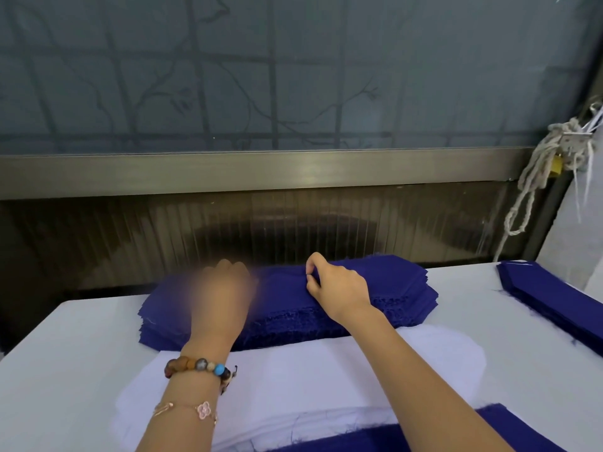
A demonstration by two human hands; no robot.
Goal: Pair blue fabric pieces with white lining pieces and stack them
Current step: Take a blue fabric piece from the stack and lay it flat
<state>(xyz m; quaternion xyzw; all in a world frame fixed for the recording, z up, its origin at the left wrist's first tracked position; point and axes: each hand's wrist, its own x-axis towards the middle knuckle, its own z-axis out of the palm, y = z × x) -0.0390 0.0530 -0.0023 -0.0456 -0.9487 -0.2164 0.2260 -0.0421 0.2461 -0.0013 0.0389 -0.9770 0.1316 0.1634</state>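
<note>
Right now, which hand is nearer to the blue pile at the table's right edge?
Right. The right hand pinches fabric on the middle blue stack, on the side toward that right-edge pile; the left hand, blurred, lies over the stack's left part, farther away.

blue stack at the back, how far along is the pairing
Done: perhaps the blue layer at the near edge, over white. In hand: the right hand pinches the top of the blue stack; the left hand is blurred. Left: blue stack and white lining stack look thick.

left hand (225, 288): blurred, reaching forward | right hand (339, 287): thumb-forefinger pinch, arm outstretched
</note>
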